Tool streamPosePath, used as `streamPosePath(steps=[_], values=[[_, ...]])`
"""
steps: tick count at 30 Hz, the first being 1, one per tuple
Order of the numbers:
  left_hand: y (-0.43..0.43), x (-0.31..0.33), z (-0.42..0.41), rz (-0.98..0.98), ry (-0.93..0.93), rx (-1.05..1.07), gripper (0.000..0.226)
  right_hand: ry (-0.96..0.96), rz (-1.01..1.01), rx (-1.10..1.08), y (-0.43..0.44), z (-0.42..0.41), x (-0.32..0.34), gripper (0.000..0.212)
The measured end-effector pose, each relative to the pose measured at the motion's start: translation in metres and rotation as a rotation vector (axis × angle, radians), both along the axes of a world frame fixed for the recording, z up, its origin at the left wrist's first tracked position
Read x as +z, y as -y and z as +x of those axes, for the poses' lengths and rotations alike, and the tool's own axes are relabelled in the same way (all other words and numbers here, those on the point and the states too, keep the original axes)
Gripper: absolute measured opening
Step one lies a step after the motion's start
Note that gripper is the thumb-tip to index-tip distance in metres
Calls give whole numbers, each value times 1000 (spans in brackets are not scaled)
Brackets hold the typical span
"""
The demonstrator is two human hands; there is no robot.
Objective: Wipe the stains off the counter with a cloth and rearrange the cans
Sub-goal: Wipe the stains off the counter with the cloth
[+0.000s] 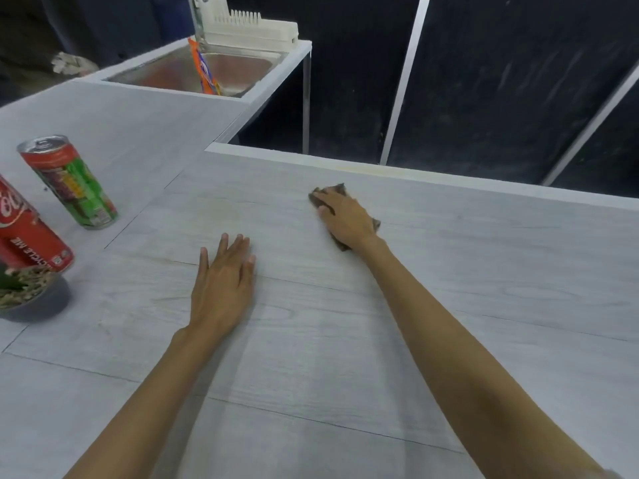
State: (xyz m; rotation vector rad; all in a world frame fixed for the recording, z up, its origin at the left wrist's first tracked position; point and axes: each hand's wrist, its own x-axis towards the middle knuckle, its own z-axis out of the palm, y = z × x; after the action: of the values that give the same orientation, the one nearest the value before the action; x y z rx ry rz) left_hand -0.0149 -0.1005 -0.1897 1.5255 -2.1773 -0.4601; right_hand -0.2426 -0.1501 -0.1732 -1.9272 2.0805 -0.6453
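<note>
My right hand [344, 217] lies flat on a dark brown cloth [337, 192], pressing it onto the pale wood-grain counter [449, 271] near the far edge. Only the cloth's corners show around the hand. My left hand [224, 281] rests palm down on the counter with straight fingers, holding nothing. At the left stand a red and green can [71, 183] and, closer to me, a red cola can [29, 233] cut by the frame edge. A faint yellowish stain [373, 170] runs along the counter's far rim.
A dark bowl with a patterned rim [31, 299] sits at the left edge below the cola can. At the back a steel sink [166, 70] holds an orange packet [205, 69], with a white dish rack [252, 29] behind. Beyond the far edge the counter drops off into dark space.
</note>
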Motion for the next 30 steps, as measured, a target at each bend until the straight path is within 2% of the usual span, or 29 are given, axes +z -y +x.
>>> streamPosePath(steps=[3, 6, 8, 10, 13, 15, 19, 22, 25, 27, 30], values=[[0, 4, 5, -5, 5, 16, 48, 0, -4, 263, -32, 31, -6, 41], [-2, 8, 15, -29, 3, 25, 48, -10, 0, 398, -69, 15, -11, 40], [-7, 9, 23, -31, 15, 33, 48, -22, 11, 309, -76, -10, -10, 41], [-15, 8, 34, -23, 17, 40, 48, -42, 14, 98, -67, -30, -8, 42], [-30, 3, 56, -14, 31, 54, 48, -69, 0, -113, -45, -22, -7, 42], [-41, 1, 73, -11, 62, 64, 49, -98, -3, -93, -40, 7, -7, 42], [-59, 4, 105, -22, 46, 88, 49, -94, -21, 137, -69, 99, -9, 42], [-73, 5, 125, -31, 42, 79, 50, -73, -45, 342, -129, 171, -13, 42], [-91, 5, 142, -44, 45, 23, 50, -35, -42, 483, -209, 200, -15, 42], [-105, 3, 149, -46, 52, -42, 50, -16, -27, 448, -251, 186, -14, 43], [-125, 0, 155, -37, 60, -121, 50, -29, 13, 215, -273, 149, -9, 41]])
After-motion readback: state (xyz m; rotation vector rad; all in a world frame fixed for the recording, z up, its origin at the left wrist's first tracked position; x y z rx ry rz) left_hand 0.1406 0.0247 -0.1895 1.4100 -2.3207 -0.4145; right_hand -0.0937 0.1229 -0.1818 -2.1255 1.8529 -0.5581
